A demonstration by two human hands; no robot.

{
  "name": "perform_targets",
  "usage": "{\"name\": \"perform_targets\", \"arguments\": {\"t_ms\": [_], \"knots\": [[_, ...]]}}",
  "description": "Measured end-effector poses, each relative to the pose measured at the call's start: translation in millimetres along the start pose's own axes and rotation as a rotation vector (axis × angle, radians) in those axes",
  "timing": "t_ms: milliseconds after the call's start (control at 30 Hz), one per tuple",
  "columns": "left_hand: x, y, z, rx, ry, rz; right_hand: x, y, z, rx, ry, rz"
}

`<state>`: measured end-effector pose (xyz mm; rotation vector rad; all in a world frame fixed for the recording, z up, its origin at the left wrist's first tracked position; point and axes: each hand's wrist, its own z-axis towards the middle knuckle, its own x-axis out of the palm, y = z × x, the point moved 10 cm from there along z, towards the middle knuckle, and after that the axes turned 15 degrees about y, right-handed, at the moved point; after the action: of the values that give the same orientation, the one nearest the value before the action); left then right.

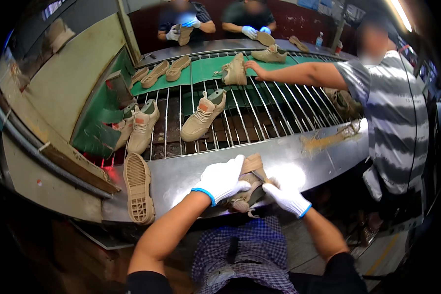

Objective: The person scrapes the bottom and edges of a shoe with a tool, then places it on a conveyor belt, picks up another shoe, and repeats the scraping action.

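Note:
My left hand (223, 179), in a white knit glove with a blue cuff, is closed round a beige shoe (252, 198) at the near edge of the metal ledge. My right hand (287, 196), gloved alike, pinches the shoe's other side beside a tan strip that looks like part of its sole (253, 164). The shoe is tilted, with its laces hanging toward me; my fingers hide much of it. A loose tan sole (138, 188) lies tread up on the ledge to my left.
Beyond the metal ledge (181, 174) runs a rack of metal rods (242, 122) bearing beige shoes (203, 116). Several soles (156, 74) rest on a green belt (203, 71). At right, a person in a striped shirt (394, 112) reaches across to a shoe (235, 71). Two gloved people work opposite.

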<state>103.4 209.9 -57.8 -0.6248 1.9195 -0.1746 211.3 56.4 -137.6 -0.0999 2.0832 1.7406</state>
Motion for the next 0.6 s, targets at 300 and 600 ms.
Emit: {"name": "perform_targets", "arguments": {"t_ms": [300,600], "knots": [[-0.8,-6.4,-13.2,0.191,-0.043,0.086,-42.6,41.8,9.2,0.03,-0.06,-0.17],[-0.7,-4.6,-20.7,0.221,-0.086,0.067,10.2,107.7,52.1,0.203,0.129,-0.779]]}}
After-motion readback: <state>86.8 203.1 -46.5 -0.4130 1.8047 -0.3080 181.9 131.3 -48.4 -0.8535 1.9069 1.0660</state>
